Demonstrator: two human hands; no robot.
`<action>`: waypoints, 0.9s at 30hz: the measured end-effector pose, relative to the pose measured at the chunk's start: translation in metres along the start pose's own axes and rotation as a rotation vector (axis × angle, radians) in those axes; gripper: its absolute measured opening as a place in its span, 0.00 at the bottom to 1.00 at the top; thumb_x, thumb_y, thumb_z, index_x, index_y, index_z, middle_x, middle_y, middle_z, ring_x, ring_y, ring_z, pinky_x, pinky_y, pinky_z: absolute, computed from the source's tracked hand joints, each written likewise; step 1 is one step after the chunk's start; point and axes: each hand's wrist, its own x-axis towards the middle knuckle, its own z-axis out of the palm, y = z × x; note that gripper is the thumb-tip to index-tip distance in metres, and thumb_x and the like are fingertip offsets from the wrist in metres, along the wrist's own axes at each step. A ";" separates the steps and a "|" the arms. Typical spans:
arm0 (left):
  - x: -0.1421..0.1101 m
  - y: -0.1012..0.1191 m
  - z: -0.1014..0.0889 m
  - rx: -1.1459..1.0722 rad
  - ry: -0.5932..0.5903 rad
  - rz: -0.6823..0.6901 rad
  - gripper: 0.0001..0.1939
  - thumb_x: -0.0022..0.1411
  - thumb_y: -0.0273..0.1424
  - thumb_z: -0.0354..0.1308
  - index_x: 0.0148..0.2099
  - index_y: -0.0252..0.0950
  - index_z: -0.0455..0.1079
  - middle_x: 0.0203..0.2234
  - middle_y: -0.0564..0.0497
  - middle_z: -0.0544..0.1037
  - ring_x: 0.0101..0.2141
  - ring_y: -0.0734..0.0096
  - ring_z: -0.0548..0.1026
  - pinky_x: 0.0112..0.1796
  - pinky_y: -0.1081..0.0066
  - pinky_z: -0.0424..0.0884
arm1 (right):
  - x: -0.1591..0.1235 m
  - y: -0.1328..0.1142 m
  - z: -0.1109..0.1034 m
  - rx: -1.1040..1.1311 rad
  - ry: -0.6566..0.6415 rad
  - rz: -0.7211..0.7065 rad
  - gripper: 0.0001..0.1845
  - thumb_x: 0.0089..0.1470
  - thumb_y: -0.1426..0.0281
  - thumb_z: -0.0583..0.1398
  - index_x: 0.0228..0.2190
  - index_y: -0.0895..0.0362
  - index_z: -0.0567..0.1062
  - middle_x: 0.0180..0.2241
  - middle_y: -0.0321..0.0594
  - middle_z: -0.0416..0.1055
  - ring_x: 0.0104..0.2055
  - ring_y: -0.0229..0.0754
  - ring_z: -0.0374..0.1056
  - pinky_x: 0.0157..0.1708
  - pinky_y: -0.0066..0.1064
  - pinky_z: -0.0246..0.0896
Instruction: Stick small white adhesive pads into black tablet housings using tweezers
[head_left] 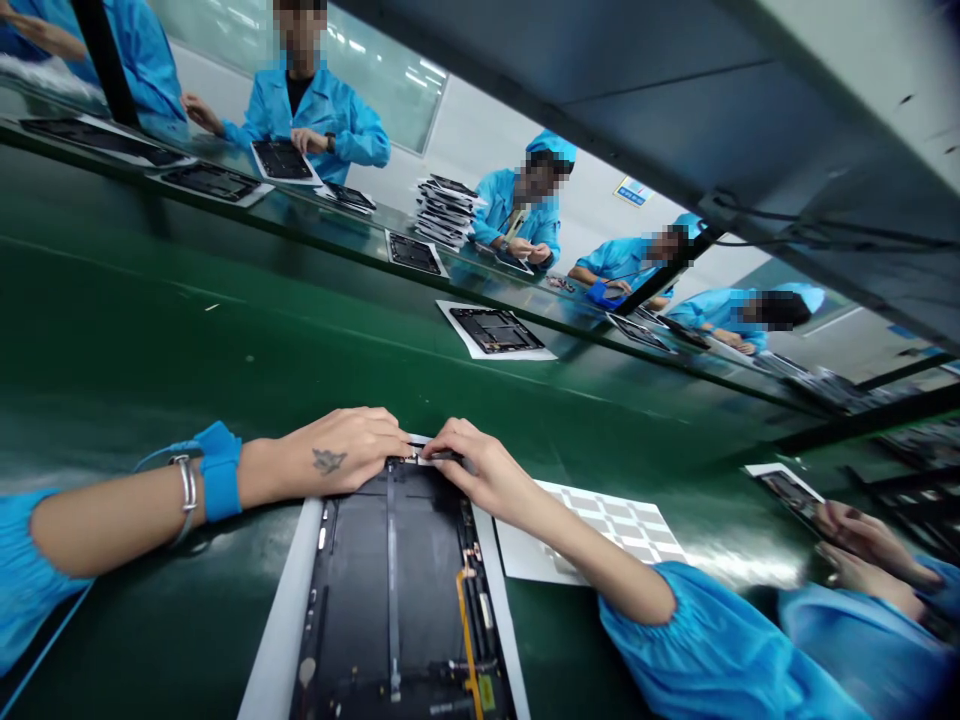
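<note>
In front of me lies an opened tablet housing (420, 560), black inside, with a grey ribbon cable (391, 590) down its middle and an orange flex cable (466, 620) on its right. A white sheet (274, 640) is under it. My left hand (356, 452) rests on the housing's far end, fingers closed together at a small silvery part (412, 455); what they grip is too small to name. My right hand (476, 462) is pinched at the same spot, with a slim dark tool (452, 457) partly hidden between its fingers.
A white sheet of pale rectangular stickers (615, 520) lies beneath my right forearm. Another tablet housing (495, 330) sits on the green belt (300, 330) ahead. Across it, several co-workers handle housings near a stack (446, 210). At right, a co-worker's hands (870, 555) hold another. A shelf (637, 90) overhangs.
</note>
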 end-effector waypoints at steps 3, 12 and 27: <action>-0.001 -0.003 0.003 -0.026 0.012 0.009 0.16 0.69 0.20 0.48 0.52 0.32 0.74 0.49 0.45 0.79 0.48 0.61 0.74 0.50 0.63 0.72 | 0.009 0.000 0.004 0.001 0.002 0.021 0.08 0.62 0.78 0.56 0.36 0.56 0.74 0.35 0.40 0.71 0.40 0.44 0.67 0.42 0.35 0.63; -0.001 -0.009 0.000 -0.118 -0.022 -0.207 0.18 0.76 0.28 0.42 0.62 0.38 0.65 0.54 0.45 0.73 0.52 0.60 0.68 0.51 0.61 0.66 | -0.023 0.007 -0.016 0.055 0.228 0.103 0.13 0.65 0.69 0.55 0.45 0.54 0.79 0.37 0.43 0.74 0.41 0.47 0.69 0.42 0.38 0.63; 0.035 -0.061 -0.095 0.161 0.136 -0.726 0.13 0.76 0.36 0.43 0.48 0.37 0.66 0.35 0.52 0.76 0.38 0.67 0.74 0.41 0.70 0.69 | -0.060 0.005 -0.050 0.001 0.747 0.073 0.11 0.64 0.68 0.56 0.39 0.51 0.80 0.27 0.36 0.72 0.30 0.42 0.67 0.33 0.33 0.62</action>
